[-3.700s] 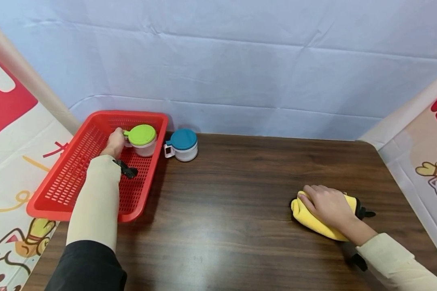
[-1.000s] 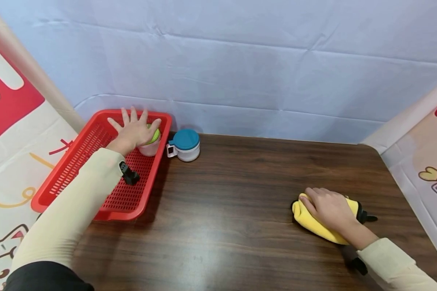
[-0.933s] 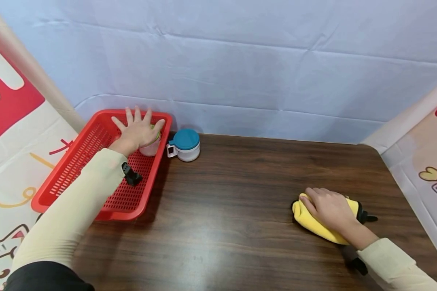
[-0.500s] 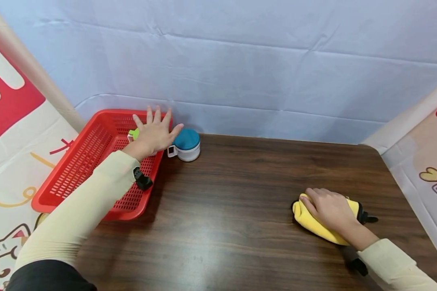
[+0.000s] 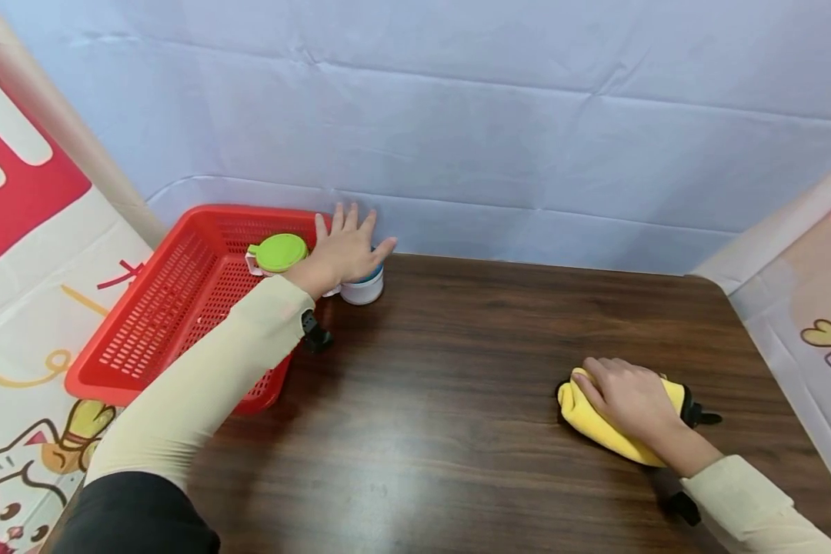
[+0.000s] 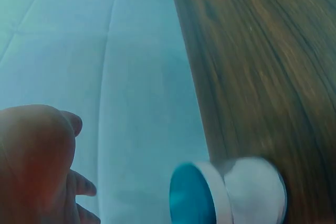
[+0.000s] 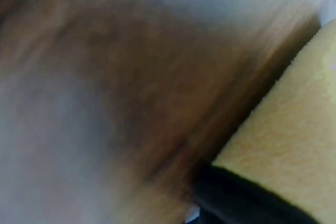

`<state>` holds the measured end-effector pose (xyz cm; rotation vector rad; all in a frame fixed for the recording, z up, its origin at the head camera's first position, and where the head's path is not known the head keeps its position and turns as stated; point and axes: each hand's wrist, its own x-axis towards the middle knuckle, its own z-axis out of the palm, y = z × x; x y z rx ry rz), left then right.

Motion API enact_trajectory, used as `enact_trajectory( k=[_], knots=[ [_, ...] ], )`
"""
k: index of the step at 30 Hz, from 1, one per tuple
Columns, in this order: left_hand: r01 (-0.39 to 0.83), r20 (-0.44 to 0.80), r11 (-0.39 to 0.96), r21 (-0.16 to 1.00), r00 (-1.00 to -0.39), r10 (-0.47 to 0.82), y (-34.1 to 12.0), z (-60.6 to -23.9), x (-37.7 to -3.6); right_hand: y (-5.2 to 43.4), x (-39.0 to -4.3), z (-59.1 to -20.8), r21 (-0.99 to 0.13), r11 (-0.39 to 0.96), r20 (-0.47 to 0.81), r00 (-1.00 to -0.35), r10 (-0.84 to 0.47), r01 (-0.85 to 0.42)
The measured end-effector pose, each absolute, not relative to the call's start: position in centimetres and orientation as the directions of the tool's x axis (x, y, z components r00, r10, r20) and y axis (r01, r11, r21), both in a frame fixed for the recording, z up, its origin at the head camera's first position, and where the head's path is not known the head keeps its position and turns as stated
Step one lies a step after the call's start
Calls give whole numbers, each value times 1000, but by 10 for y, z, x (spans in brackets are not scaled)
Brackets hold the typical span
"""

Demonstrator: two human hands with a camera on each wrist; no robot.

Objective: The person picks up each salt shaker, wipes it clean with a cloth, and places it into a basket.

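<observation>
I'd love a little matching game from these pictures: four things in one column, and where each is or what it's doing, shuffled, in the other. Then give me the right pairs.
Things:
1. Green-lidded jar
2. Blue-lidded jar
3. Yellow cloth
4. Left hand

Places and states:
A. Under the right hand
B. Spread wide, gripping nothing
C. Inside the red basket
D. On the brown table, just outside the basket

Right pairs: 1-C, 2-D, 3-A, 4-B
</observation>
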<state>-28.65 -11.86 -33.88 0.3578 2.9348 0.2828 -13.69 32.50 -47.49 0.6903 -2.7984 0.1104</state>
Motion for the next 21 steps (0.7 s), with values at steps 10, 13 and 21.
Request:
enact_trajectory(
  k=[10, 13, 21],
  knots=[
    [244, -141, 941, 235, -949, 281, -81, -339, -283, 325, -138, -474, -5, 883, 269, -851, -451, -469],
    [224, -151, 937, 268, -951, 270, -67, -341, -283, 325, -138, -474, -3, 881, 274, -848, -453, -472],
    [141, -45, 887, 439, -983, 178, -38, -360, -271, 326, -138, -475, -14, 886, 272, -854, -443, -464]
  ],
)
